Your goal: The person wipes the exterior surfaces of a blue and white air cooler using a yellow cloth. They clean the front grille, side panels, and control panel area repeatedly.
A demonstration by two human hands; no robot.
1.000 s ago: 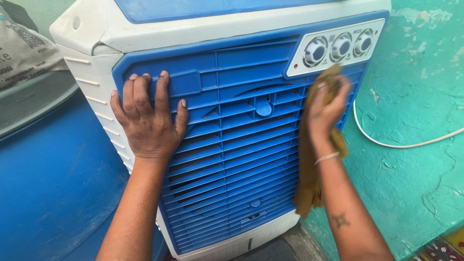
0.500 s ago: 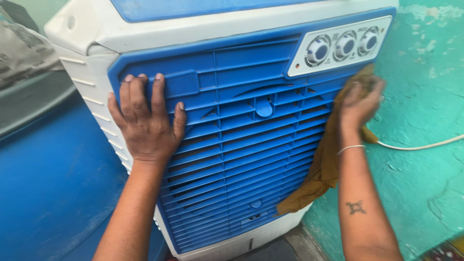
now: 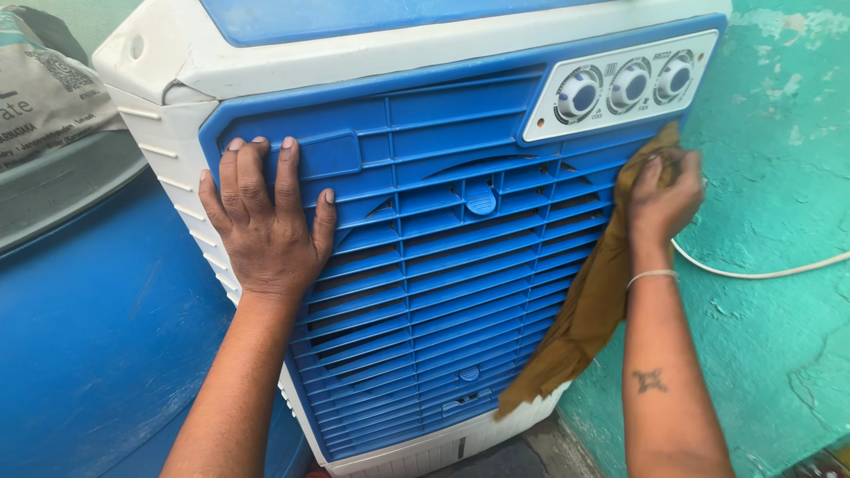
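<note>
The right hand [image 3: 664, 199], fingers curled on a mustard cloth [image 3: 593, 301], presses it against the air cooler's [image 3: 425, 292] right grille edge, near the teal wall [image 3: 779, 177]. The left hand [image 3: 266, 226] lies flat, fingers slightly spread, at the grille's upper left, beside the blue drum [image 3: 97, 336].

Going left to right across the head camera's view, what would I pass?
Blue drum → left hand flat on the cooler's blue grille → brown cloth → right hand → white cable on the green wall.
</note>
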